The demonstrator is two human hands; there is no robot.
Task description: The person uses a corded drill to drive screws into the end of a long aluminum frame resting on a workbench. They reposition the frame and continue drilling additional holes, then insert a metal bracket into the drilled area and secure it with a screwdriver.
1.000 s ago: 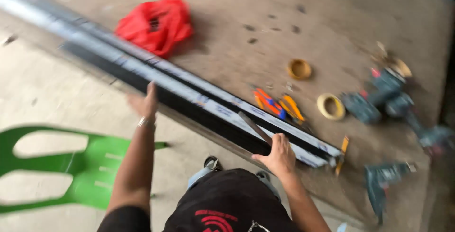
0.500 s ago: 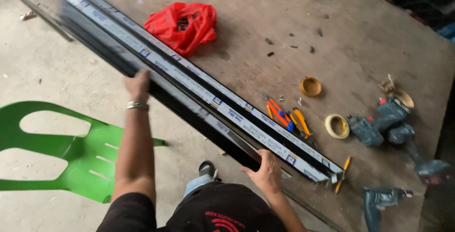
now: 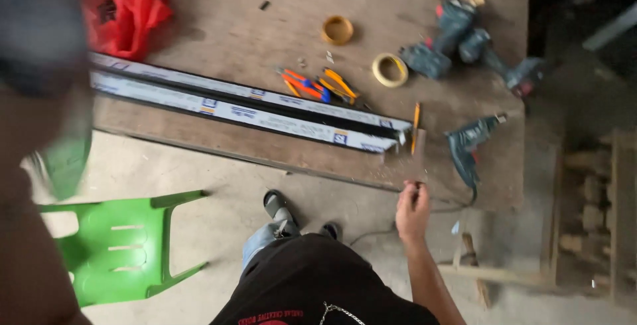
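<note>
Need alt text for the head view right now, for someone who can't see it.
Seen from above, the person's right hand hangs just off the edge of a wooden bench, close to the ends of long metal profiles lying on it. A blurred arm fills the left edge. Also on the bench: a red bag, tape rolls, pliers and drills; a green chair stands below.

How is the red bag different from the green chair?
The red bag lies crumpled on the wooden table; the green chair lies tipped over on the floor beside it. The bag is soft and wrinkly; the chair is hard, with slots and legs. The bag looks smaller than the chair. Both are brightly coloured.
</note>
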